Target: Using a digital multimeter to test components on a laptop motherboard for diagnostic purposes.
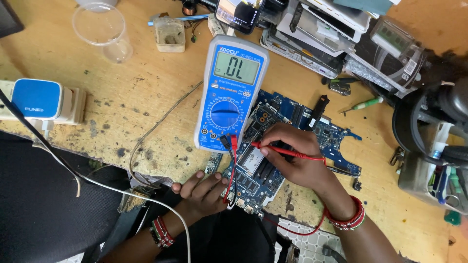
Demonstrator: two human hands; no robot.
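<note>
A right hand (297, 156) grips a red probe (287, 152) against the blue circuit board (312, 124), multimeter (231, 92) at eleven o'clock for reading, while the left hand (202, 190) rests loosely open, steadying the board's edge.

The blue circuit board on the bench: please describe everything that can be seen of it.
The blue circuit board lies flat on the worn wooden bench, bare and without a case. Its outline is irregular, and it carries small chips, connectors and a square silvery part near the middle. The multimeter overlaps its left edge. The right hand rests over it, pressing a red probe onto it. The left hand touches its near corner, where red and black leads cross it.
</note>
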